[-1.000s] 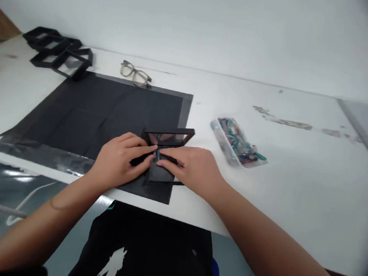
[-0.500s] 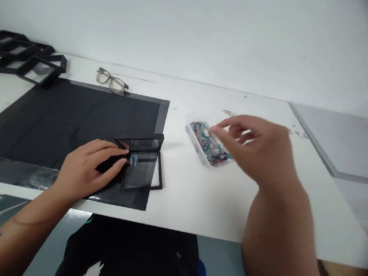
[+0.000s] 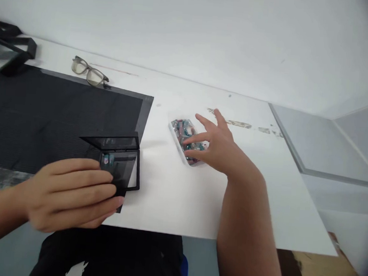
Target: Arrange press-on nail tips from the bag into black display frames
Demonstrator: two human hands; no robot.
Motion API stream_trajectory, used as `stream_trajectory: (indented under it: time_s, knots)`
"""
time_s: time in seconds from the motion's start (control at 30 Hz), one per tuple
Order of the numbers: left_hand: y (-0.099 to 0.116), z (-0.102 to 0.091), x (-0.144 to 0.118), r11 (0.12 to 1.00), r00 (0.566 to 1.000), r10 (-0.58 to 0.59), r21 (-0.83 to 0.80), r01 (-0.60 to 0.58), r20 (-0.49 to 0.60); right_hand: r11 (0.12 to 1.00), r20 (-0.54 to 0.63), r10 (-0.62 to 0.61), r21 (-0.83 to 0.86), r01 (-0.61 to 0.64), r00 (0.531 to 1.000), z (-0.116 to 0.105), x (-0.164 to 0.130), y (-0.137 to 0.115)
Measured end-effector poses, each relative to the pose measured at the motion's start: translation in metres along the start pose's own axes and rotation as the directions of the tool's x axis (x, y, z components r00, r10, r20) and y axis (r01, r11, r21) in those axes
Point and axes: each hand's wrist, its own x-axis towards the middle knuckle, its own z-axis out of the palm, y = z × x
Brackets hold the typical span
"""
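A small black hinged frame case (image 3: pixel 119 158) lies open at the black mat's right corner, with tiny teal pieces (image 3: pixel 107 158) on its clear film. My left hand (image 3: pixel 69 195) hovers just in front of the case, fingers loosely curled and together, holding nothing that I can see. My right hand (image 3: pixel 216 145) reaches into a clear plastic tray (image 3: pixel 180 140) of small colourful pieces, fingertips down among them. Whether it has pinched a piece is hidden.
A large black mat (image 3: pixel 47 111) covers the left of the white table (image 3: pixel 173 196). Eyeglasses (image 3: pixel 87 71) lie at the mat's far edge. More black frame cases (image 3: pixel 7 52) sit at the far left. A white wall stands behind.
My right hand left the case and went right and down into the plastic tray. My left hand pulled back off the case toward me. The view shifted right.
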Motion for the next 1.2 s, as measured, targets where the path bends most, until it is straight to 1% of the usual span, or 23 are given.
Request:
stream_trajectory:
  time_s: [0.03,0.07,0.1,0.13,0.2,0.27,0.33,0.4,0.47,0.53,0.6,0.7,0.87,1.03,1.1,1.2]
  knots:
    - [-0.004,0.004,0.006,0.956,0.958,0.270,0.089,-0.279,0.097,1.000,-0.011,-0.014,0.000,0.014,1.000,0.003,0.002,0.001]
    - [-0.009,0.008,0.011,0.926,0.933,0.341,0.127,-0.355,0.118,1.000,-0.018,-0.023,-0.002,0.023,1.000,0.005,0.003,0.001]
    - [-0.015,0.010,0.014,0.941,0.951,0.300,0.142,-0.308,0.075,1.000,-0.020,-0.026,-0.005,0.026,0.999,0.008,0.005,0.002]
    - [-0.020,0.012,0.015,0.955,0.962,0.266,0.120,-0.271,0.052,1.000,-0.018,-0.024,-0.007,0.024,1.000,0.010,0.006,0.002]
    - [-0.028,0.012,0.014,0.989,0.989,0.142,0.049,-0.140,-0.044,1.000,-0.004,-0.009,-0.007,0.009,1.000,0.012,0.008,0.003]
    - [-0.029,0.010,0.011,0.999,0.993,0.048,-0.020,-0.050,-0.105,1.000,0.004,-0.003,-0.006,0.003,1.000,0.011,0.008,0.004]
    - [-0.025,0.009,0.010,0.998,0.990,0.000,-0.058,-0.008,-0.139,1.000,-0.009,-0.024,0.003,0.024,1.000,0.007,0.006,0.006]
    - [-0.021,0.008,0.010,0.997,0.988,-0.007,-0.072,-0.004,-0.152,0.999,-0.055,-0.047,0.023,0.048,0.997,0.003,0.003,0.011]
    - [-0.018,0.008,0.011,0.997,0.989,0.008,-0.079,-0.020,-0.146,0.999,-0.089,-0.043,0.022,0.046,0.995,-0.001,0.001,0.015]
    - [-0.017,0.007,0.011,0.995,0.993,0.022,-0.096,-0.033,-0.119,1.000,-0.076,-0.005,-0.018,0.003,0.997,0.000,0.001,0.018]
    - [-0.016,0.006,0.010,0.992,0.995,0.032,-0.122,-0.043,-0.093,0.997,-0.034,0.053,-0.056,-0.055,0.998,0.004,0.003,0.019]
    - [-0.016,0.005,0.009,0.989,0.997,0.042,-0.138,-0.050,-0.061,0.994,-0.022,0.100,-0.048,-0.101,0.995,0.010,0.006,0.018]
    - [-0.015,0.005,0.007,0.989,0.998,0.048,-0.137,-0.053,-0.040,0.998,-0.050,0.065,-0.009,-0.066,0.997,0.012,0.009,0.018]
    - [-0.014,0.005,0.012,0.989,0.998,0.067,-0.133,-0.069,-0.014,0.998,-0.067,0.004,0.059,0.000,0.998,0.015,0.011,0.016]
    - [-0.014,0.004,0.014,0.986,0.997,0.082,-0.144,-0.080,0.007,0.997,-0.060,0.015,0.082,-0.010,0.998,0.016,0.012,0.015]
    - [-0.015,0.005,0.014,0.983,0.995,0.100,-0.157,-0.097,0.012,0.994,-0.035,0.040,0.100,-0.036,0.999,0.014,0.013,0.013]
